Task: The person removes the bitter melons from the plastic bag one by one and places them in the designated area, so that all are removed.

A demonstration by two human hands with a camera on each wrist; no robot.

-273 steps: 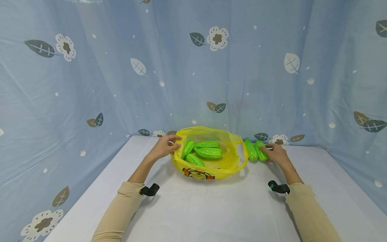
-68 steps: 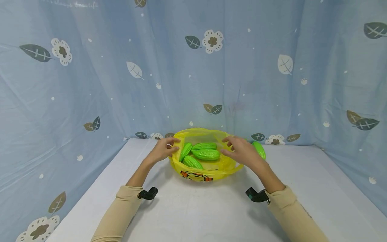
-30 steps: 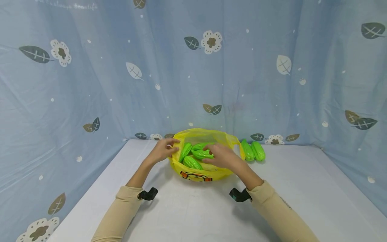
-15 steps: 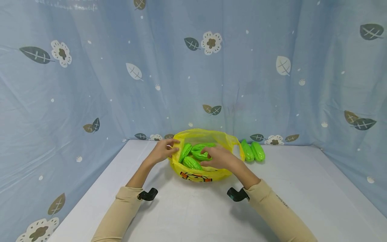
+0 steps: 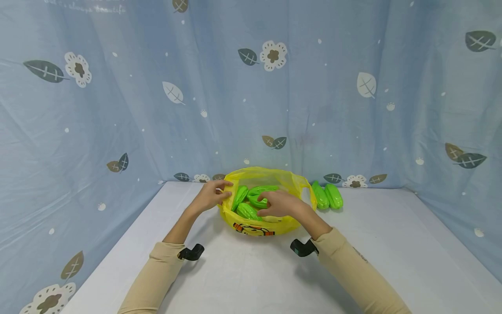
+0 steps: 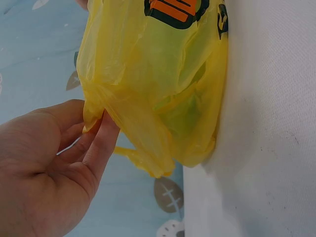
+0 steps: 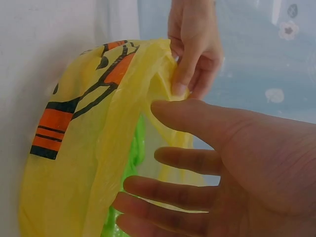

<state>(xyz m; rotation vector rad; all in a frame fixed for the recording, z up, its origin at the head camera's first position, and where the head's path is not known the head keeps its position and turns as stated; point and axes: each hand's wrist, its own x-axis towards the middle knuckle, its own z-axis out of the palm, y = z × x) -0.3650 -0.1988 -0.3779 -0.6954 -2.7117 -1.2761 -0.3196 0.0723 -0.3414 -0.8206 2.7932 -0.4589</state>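
Observation:
A yellow plastic bag (image 5: 288, 224) with an orange and black print stands with its mouth spread wide. My left hand (image 5: 209, 196) pinches the bag's left rim between thumb and fingers, as the left wrist view also shows. Inside lie several glossy green bitter melons (image 5: 248, 211). My right hand (image 5: 280, 204) is over the bag's mouth, palm toward the left, thumb and fingers spread apart. Its fingertips overlap the melons in the head view, and the right wrist view shows nothing between the fingers. The right hand hides part of the bag's inside.
Two more bitter melons (image 5: 333, 197) lie side by side on the white table (image 5: 251, 274), just right of the bag's handle loop. A blue patterned curtain (image 5: 196, 131) hangs along the back and sides of the table.
The right hand has moved from the melons on the table into the bag's mouth, then slightly further left. The left hand has kept its hold on the rim. The two outside melons remain there.

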